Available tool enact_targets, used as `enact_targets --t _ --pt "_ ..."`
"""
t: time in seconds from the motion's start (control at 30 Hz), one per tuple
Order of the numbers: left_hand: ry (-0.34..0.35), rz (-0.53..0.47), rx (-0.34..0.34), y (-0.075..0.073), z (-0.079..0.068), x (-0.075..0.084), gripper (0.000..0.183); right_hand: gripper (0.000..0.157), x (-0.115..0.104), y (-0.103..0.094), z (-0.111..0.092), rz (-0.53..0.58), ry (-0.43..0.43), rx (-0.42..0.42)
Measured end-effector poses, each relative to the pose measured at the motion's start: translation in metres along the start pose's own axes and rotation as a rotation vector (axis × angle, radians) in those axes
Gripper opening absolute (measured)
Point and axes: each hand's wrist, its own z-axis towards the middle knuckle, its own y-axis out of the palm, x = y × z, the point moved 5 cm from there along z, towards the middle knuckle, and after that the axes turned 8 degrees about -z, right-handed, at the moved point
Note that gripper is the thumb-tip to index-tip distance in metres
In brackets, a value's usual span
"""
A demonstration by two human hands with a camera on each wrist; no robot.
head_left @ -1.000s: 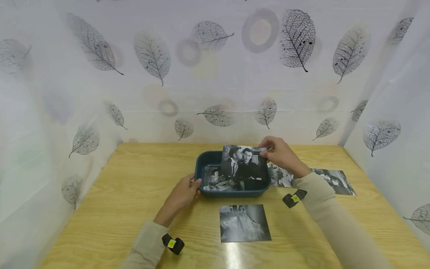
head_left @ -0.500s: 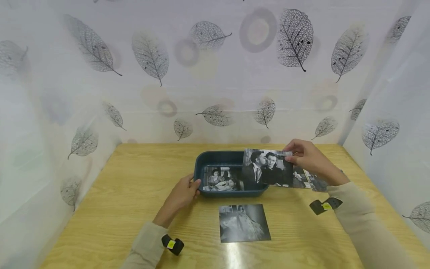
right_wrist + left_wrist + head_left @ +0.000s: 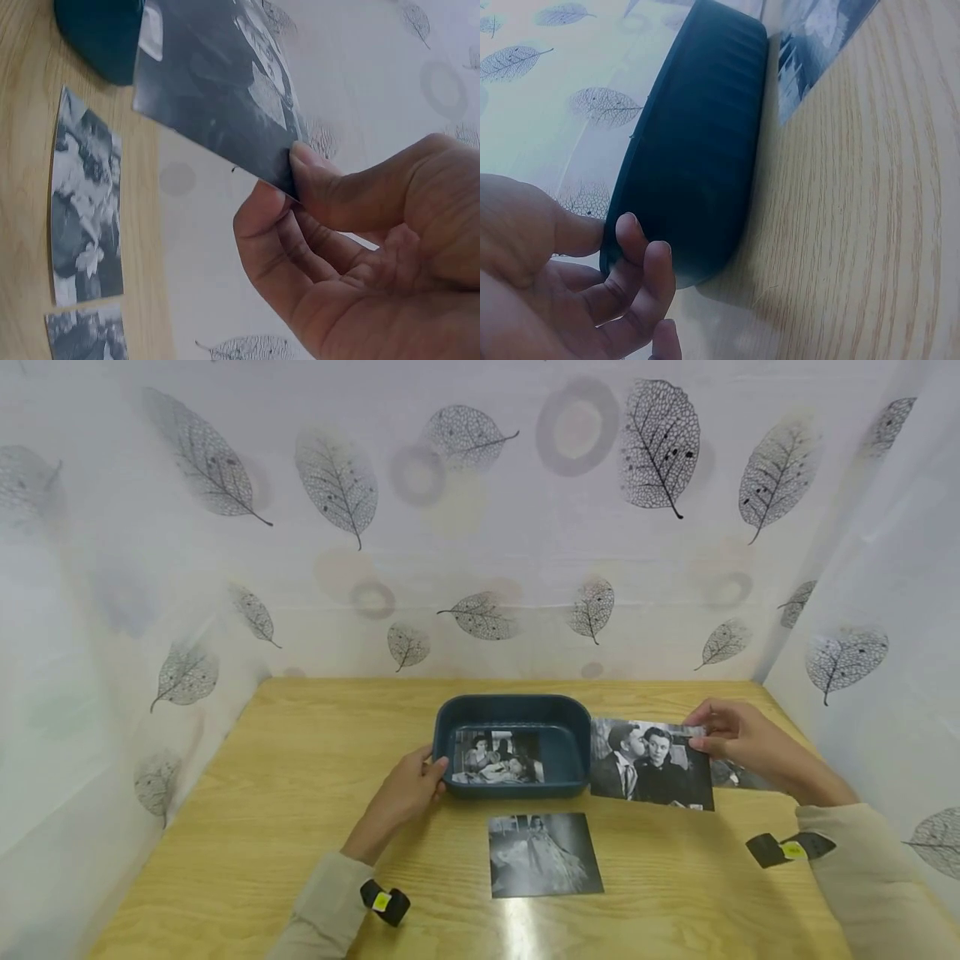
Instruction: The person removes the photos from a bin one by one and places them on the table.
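My left hand (image 3: 405, 793) grips the left end of a dark blue-green rectangular tray (image 3: 567, 760); in the left wrist view, thumb and fingers pinch the rim of the tray (image 3: 694, 142). Inside the tray, toward its left, lies a black-and-white photo (image 3: 491, 758). Just right of the tray, my right hand (image 3: 750, 747) pinches the upper right corner of another black-and-white photo (image 3: 648, 768) showing two people. The right wrist view has this held photo (image 3: 217, 82) raised and tilted between thumb and fingers.
A photo of a figure in a wide gown (image 3: 546, 856) lies on the wooden table (image 3: 300, 752) in front of the tray. Two more, a photo (image 3: 86, 202) and another photo (image 3: 90, 330), lie right of the tray, mostly hidden in the head view. A leaf-patterned curtain (image 3: 510, 560) encloses the table.
My right hand has carried the two-person photo out from above the tray, rightward and slightly nearer. The left hand and the tray have stayed put.
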Motion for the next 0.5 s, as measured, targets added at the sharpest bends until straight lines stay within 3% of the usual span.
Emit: enact_targets --t 0.5 --pt "0.000 0.003 -0.003 0.001 -0.002 0.001 0.042 0.020 0.047 0.016 -0.024 0.100 0.027 -0.107"
